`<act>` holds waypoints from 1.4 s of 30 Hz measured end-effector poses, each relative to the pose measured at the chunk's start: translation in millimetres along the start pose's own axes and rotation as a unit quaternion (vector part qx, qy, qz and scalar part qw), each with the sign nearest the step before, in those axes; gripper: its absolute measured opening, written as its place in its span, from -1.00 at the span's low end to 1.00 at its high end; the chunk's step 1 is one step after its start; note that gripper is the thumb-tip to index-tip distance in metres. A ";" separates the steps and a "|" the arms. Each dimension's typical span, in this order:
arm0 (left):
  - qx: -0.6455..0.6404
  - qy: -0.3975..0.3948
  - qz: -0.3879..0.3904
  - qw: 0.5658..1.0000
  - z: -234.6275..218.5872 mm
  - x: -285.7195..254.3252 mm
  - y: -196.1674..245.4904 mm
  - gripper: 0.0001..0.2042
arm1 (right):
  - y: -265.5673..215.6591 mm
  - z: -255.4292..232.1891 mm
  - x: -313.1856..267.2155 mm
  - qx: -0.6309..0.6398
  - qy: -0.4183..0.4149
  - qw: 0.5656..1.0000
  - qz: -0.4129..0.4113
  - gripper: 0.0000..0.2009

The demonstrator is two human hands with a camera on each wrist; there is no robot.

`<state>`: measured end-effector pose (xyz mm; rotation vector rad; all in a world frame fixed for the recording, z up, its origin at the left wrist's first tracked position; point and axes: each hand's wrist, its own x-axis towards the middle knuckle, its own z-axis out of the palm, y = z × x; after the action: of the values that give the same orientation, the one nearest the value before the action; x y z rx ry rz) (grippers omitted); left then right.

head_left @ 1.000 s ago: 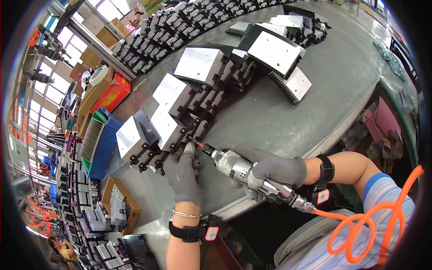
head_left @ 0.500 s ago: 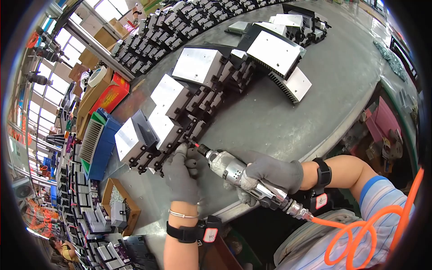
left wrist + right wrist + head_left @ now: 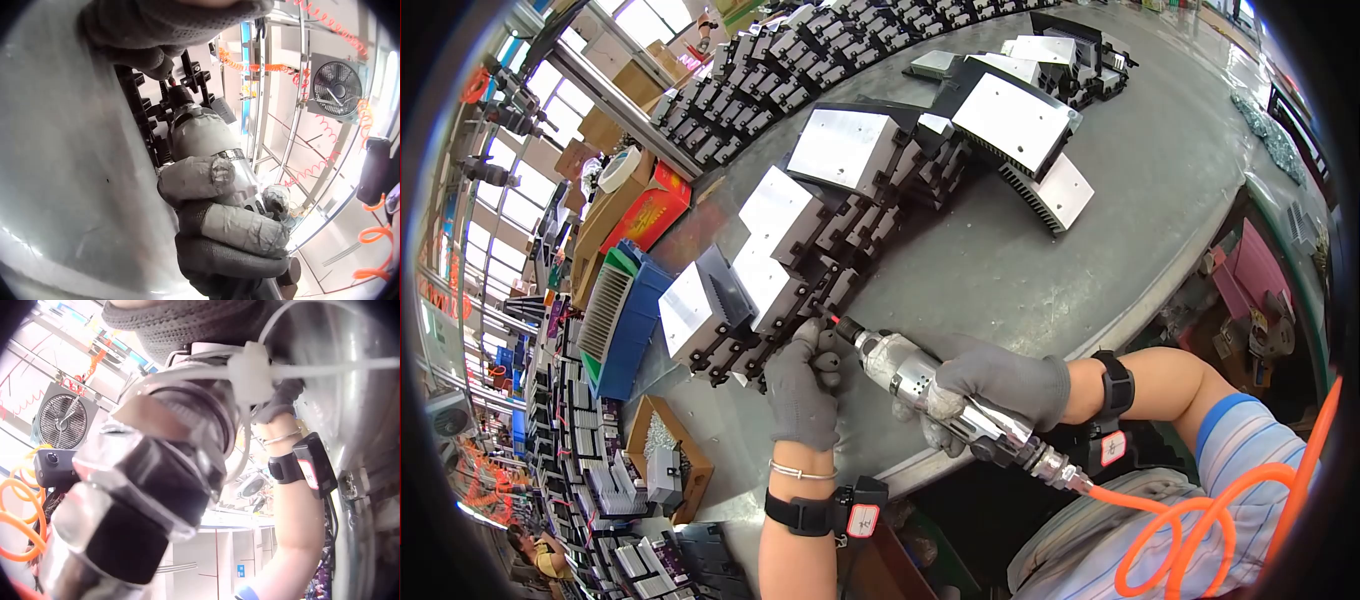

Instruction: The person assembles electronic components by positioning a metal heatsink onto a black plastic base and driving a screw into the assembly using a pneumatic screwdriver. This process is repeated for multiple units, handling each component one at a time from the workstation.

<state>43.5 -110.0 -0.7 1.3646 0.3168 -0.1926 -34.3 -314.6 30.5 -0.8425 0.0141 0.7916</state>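
Observation:
My gloved right hand (image 3: 995, 385) grips a silver pneumatic driver (image 3: 900, 370), its taped fingers (image 3: 244, 228) curled round the body in the left wrist view. The driver's red-marked bit points up-left at black clips (image 3: 805, 300) along the edge of stacked silver heat sinks (image 3: 765, 280). Beside the bit is my gloved left hand (image 3: 802, 385), its fingertips close to the clips and some fingers curled. Whether a small part sits between them cannot be seen. The right wrist view is mostly filled by the metal hose fitting (image 3: 144, 481), with the left hand (image 3: 281, 403) behind.
More heat sinks (image 3: 1010, 115) stand farther back on the grey table (image 3: 960, 270), with rows of assemblies (image 3: 770, 80) beyond. At left are a blue bin (image 3: 632, 325) and a cardboard box of small parts (image 3: 700, 470). An orange coiled hose (image 3: 1140, 505) trails from the driver.
The driver and my right hand have shifted slightly left and up. My left wrist has moved a little left, while the fingertips stay near the clips. The heat sink stacks look nearly unchanged.

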 end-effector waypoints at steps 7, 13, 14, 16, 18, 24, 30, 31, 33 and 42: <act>0.053 0.014 0.010 0.998 3.5 -12.9 10.8 -0.78 | -0.4 -2.6 -2.4 -0.015 -0.007 1.000 -0.005 -0.24; 0.328 0.117 0.163 0.923 -69.1 -69.3 11.8 -0.81 | 12.4 -27.4 -18.2 0.003 -0.088 0.993 0.084 -0.03; 0.358 0.153 0.185 0.902 -80.8 -69.2 6.9 -0.78 | 12.5 -25.2 -19.1 -0.004 -0.084 0.992 0.094 0.02; 0.353 0.155 0.195 0.902 -78.3 -72.8 -0.7 -0.78 | 13.8 -22.4 -16.8 -0.003 -0.094 0.991 0.093 0.02; 0.373 0.154 0.208 0.891 -77.6 -70.3 -5.4 -0.77 | 18.6 -23.5 -14.5 -0.004 -0.102 0.991 0.090 0.03; 0.560 0.163 0.219 0.783 -78.5 -51.6 -7.1 -0.84 | 23.1 -22.2 -16.9 -0.028 -0.102 0.986 0.127 0.03; 0.150 0.006 0.103 0.983 -50.6 -69.8 2.9 -0.80 | 18.1 -15.1 -17.6 -0.064 -0.135 0.983 0.104 0.01; 0.150 0.005 0.101 0.984 -49.5 -68.6 -0.2 -0.80 | 17.0 -13.9 -17.6 -0.073 -0.144 0.981 0.103 0.01; -0.074 -0.093 0.039 0.992 -49.1 -65.0 -5.5 -0.71 | 16.5 -13.0 -16.1 -0.065 -0.158 0.980 0.099 -0.01; -0.023 -0.073 0.027 0.997 -46.6 -65.9 -2.3 -0.62 | 21.0 -9.2 -19.3 -0.014 -0.153 0.986 0.070 -0.11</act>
<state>-24.4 -68.0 11.1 1.3043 0.1609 -0.2375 -58.9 -324.3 16.3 -0.7449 -0.2120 1.0492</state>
